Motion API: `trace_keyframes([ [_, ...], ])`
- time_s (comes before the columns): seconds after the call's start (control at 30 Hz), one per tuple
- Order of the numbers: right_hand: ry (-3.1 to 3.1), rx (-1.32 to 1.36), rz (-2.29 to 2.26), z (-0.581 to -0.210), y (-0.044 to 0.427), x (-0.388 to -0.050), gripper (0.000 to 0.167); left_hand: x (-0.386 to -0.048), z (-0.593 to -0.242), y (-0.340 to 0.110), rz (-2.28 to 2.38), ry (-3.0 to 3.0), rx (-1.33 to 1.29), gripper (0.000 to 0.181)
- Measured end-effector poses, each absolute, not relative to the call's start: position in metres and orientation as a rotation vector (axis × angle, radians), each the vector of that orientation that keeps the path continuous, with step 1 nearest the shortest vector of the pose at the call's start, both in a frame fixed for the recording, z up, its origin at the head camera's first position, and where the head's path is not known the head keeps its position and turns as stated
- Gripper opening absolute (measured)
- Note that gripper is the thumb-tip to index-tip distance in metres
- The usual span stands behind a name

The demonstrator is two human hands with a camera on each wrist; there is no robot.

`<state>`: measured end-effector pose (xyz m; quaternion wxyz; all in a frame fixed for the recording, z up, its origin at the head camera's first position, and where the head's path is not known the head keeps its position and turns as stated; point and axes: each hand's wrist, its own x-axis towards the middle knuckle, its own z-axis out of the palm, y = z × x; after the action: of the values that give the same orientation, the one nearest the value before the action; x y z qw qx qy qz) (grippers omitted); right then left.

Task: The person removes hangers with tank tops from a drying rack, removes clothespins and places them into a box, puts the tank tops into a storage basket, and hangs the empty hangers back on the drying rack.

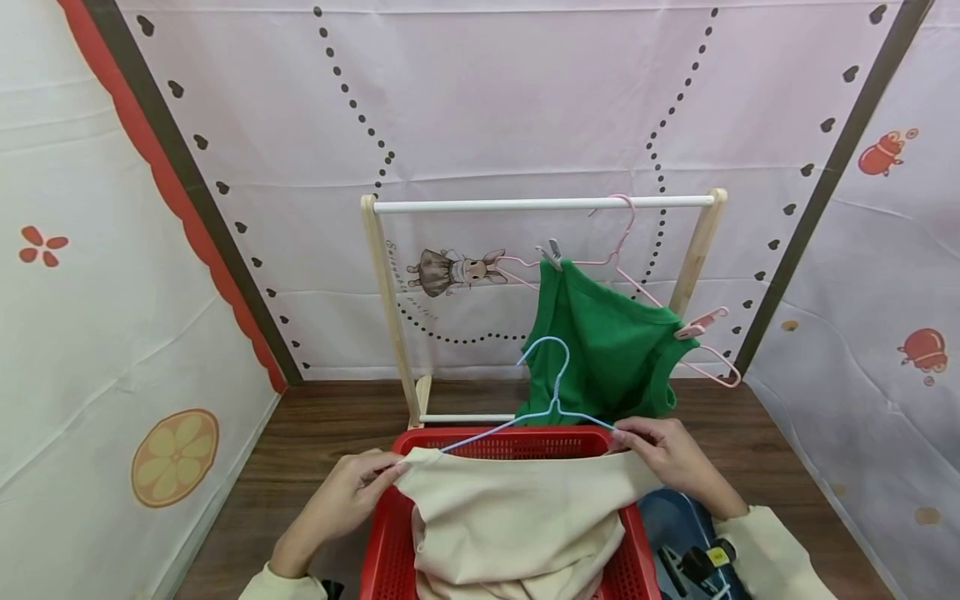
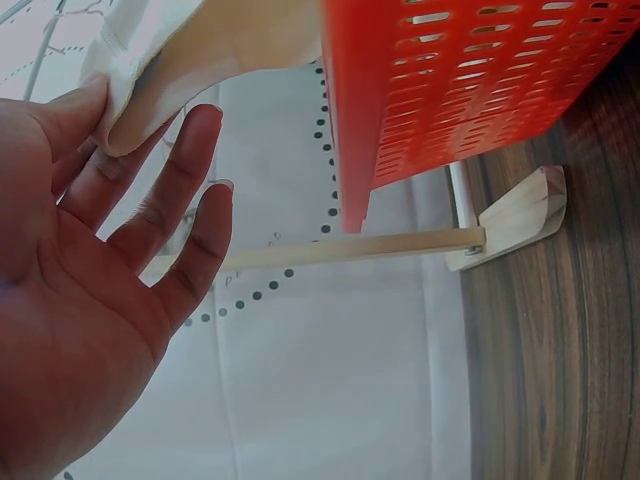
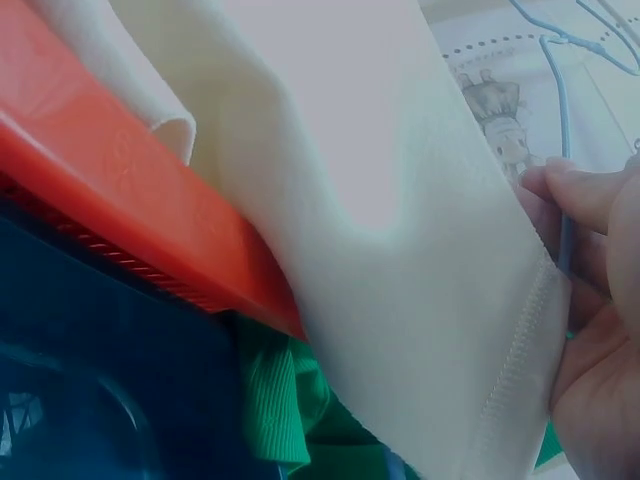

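Note:
A cream garment [image 1: 517, 508] is stretched between both hands above a red basket [image 1: 381, 554], its lower part bunched in the basket. My left hand [image 1: 348, 492] pinches its left corner between thumb and index finger; the other fingers are spread in the left wrist view. A light-blue hanger [image 1: 557, 404] lies partly inside the garment's upper edge, hook up. My right hand [image 1: 671, 458] pinches the hanger's right arm, with the garment's stitched edge [image 3: 515, 345] against the fingers. The hanger's lower part is hidden by the cloth.
Behind the basket stands a wooden rack with a white bar [image 1: 487, 205]. A pink hanger [image 1: 624, 237] on it carries a green garment [image 1: 607, 342], held by a grey clip [image 1: 553, 254] and a pink clip [image 1: 701, 323]. Right of the basket sits a blue bin [image 1: 675, 525].

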<state>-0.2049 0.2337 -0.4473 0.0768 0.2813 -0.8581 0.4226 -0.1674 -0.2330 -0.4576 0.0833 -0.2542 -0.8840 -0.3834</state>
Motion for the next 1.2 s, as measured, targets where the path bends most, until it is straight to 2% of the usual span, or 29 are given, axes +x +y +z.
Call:
trace_keyframes([
  [0.57,-2.654,0.705,1.299,-0.449,0.24,-0.203,0.017,-0.169,-0.456,-0.235,-1.145,-2.642,-0.703,0.012],
  [1.2,-2.559,0.743,1.442,-0.442,0.245,-0.198,0.018,-0.167,-0.458,-0.239,-1.133,-2.653,-0.653,0.011],
])
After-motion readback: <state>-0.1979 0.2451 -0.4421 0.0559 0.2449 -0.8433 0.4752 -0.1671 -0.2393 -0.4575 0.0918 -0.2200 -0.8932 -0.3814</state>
